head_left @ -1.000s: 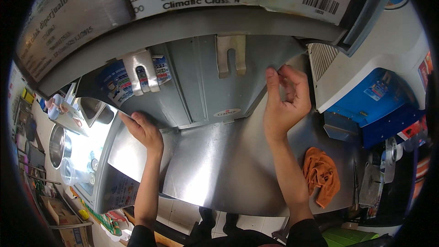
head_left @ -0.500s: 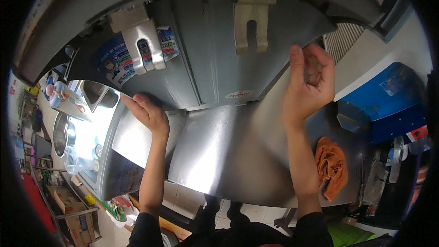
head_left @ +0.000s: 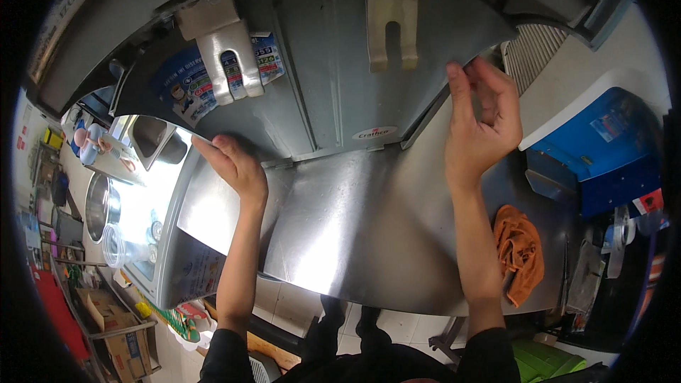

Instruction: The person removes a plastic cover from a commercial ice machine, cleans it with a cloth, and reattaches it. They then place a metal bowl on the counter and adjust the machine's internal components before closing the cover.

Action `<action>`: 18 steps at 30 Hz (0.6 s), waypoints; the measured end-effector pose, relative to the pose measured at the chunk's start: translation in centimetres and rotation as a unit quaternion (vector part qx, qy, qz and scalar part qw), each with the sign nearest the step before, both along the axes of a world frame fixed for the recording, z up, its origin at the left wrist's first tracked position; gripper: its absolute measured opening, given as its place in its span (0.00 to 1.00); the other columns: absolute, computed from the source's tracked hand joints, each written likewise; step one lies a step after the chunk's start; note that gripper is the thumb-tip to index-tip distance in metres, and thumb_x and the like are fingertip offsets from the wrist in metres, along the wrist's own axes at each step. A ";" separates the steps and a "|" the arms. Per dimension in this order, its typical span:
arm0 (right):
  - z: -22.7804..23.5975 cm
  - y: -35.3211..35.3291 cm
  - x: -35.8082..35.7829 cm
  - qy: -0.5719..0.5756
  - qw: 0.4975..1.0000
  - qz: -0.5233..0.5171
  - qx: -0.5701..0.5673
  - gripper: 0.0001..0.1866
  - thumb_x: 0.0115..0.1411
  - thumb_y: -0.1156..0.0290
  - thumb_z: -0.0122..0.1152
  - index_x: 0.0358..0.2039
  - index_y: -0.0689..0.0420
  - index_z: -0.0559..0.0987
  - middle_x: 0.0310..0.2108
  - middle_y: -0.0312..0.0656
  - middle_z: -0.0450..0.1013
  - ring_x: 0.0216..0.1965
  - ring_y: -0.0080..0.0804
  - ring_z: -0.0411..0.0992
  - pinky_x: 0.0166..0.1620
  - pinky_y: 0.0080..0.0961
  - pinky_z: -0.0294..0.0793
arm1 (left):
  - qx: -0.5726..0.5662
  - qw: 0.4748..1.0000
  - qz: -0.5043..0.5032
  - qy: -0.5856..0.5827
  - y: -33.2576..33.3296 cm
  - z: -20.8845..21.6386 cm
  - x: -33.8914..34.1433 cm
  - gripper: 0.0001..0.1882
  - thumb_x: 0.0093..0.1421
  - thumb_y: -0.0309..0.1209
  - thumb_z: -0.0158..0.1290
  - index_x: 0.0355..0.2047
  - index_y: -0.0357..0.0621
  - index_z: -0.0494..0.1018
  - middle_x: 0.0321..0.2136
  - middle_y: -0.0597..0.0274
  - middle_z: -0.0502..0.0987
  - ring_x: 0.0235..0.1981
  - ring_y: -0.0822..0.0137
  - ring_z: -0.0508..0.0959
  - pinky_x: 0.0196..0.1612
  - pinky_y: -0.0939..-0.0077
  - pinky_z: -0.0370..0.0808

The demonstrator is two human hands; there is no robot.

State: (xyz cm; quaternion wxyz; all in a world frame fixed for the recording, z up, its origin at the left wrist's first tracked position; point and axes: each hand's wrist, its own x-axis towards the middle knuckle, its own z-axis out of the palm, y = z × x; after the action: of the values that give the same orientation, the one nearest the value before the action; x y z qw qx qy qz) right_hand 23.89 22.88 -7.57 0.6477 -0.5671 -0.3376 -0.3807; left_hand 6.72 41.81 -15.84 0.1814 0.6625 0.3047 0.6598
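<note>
A large grey panel (head_left: 298,92) fills the upper middle, with a blue printed sticker on its left part and a small oval badge low on it. Two slotted metal brackets, a left one (head_left: 211,50) and a right one (head_left: 393,21), hang in front of it. My left hand (head_left: 241,170) grips the panel's lower left edge, thumb on the front and fingers at the rim. At the right edge my right hand (head_left: 482,120) pinches the panel between thumb and curled fingers. The fingertips are partly hidden behind the edge.
Below lies a steel counter (head_left: 383,234), with a crumpled orange cloth (head_left: 521,252) at its right. A blue container (head_left: 603,138) stands at the far right. To the left are a steel bowl (head_left: 101,206), clear plastic cups (head_left: 117,245) and cardboard boxes (head_left: 128,354).
The whole view has shifted slightly. The panel's lower edge sits a little higher, and a dark gap shows more along its right edge. Both hands keep their places on it.
</note>
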 end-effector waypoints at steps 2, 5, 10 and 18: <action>-0.3 -0.4 0.2 0.022 0.999 0.028 -0.011 0.13 0.45 0.80 0.66 0.33 0.64 0.75 0.33 0.44 0.73 0.33 0.27 0.71 0.38 0.21 0.70 | -0.047 0.998 -0.042 -0.021 -0.1 0.0 -0.1 0.21 0.66 0.41 0.33 0.48 0.32 0.56 0.30 0.60 0.63 0.30 0.71 0.62 0.39 0.78 0.61; -1.1 -0.8 0.8 0.003 0.999 0.029 -0.045 0.20 0.48 0.74 0.65 0.42 0.62 0.72 0.46 0.48 0.67 0.46 0.33 0.67 0.47 0.26 0.66 | -0.058 0.995 -0.077 -0.039 -0.1 0.4 0.0 0.18 0.67 0.40 0.33 0.44 0.33 0.57 0.27 0.64 0.61 0.28 0.73 0.61 0.36 0.81 0.61; -3.4 -0.6 0.9 0.108 0.971 0.194 -0.085 0.31 0.60 0.60 0.49 0.59 0.57 0.50 0.61 0.48 0.45 0.62 0.39 0.46 0.60 0.33 0.48 | -0.048 0.995 -0.077 -0.050 -0.4 1.1 0.3 0.16 0.67 0.39 0.33 0.40 0.35 0.58 0.23 0.67 0.59 0.25 0.75 0.58 0.32 0.83 0.58; -6.8 -1.4 1.3 0.220 0.920 0.287 -0.149 0.33 0.65 0.53 0.31 0.63 0.54 0.37 0.65 0.46 0.33 0.65 0.39 0.34 0.63 0.34 0.37 | -0.039 0.996 -0.062 -0.054 -0.8 1.5 0.5 0.17 0.66 0.41 0.34 0.37 0.37 0.58 0.22 0.69 0.57 0.23 0.78 0.56 0.29 0.85 0.56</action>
State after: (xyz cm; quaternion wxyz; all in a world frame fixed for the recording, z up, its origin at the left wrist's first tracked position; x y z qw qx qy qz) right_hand 25.23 21.47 -14.38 0.6950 -0.6054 -0.3878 0.0111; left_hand 7.19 41.04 -14.35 0.2636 0.6363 0.2783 0.6695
